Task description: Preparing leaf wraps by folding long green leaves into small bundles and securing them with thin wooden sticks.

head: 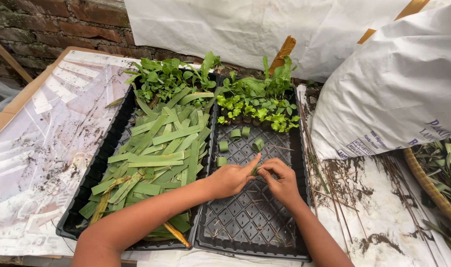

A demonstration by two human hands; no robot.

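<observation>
1. A big white sack (383,84) with blue print low on its side leans at the right of the worktop (379,217); another white sheet (245,24) hangs behind the trays.
2. A small green leaf strip (255,170) sits between my two hands, curled and mostly hidden by my fingers, above the right black tray (250,227).
3. My left hand (231,179) has its grip pinched nearly closed on the strip, forefinger stretched out.
4. My right hand (281,179) has its grip closed on the same strip from the other side, fingertips meeting the left ones.
5. Finished leaf rings (238,140) stand further back in that tray, just before the seedlings (257,101).
6. The left black tray (94,173) holds a heap of flat cut leaf strips (158,153).
7. A woven basket (430,190) of leaves sits at the far right.
</observation>
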